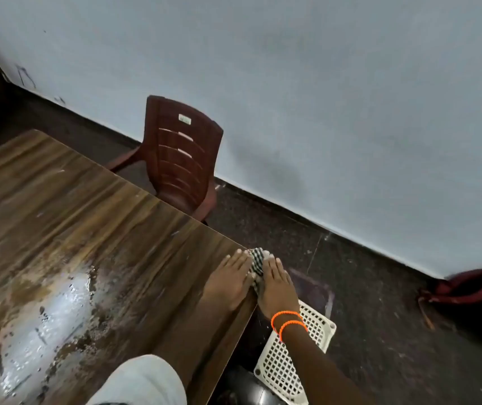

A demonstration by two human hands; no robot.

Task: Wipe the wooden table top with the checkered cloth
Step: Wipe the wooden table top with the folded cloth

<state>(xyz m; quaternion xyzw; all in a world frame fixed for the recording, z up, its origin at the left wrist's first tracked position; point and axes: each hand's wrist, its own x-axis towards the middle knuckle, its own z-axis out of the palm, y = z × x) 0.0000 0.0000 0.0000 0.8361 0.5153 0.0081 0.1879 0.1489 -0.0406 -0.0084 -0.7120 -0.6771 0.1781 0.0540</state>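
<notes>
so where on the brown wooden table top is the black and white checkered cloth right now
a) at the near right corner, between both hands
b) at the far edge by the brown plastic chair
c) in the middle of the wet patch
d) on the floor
a: the black and white checkered cloth sits bunched at the corner of the brown wooden table top, pressed between the left hand and the right hand.

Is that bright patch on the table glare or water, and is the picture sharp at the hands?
Head view: the white patch on the wooden table top is light reflecting off a wet, beaded film; hands and checkered cloth look slightly soft; wide-angle tilt slants the wall.

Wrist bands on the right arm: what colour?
Bright orange bands, two loops visible at the wrist; head view, the only one.
</notes>
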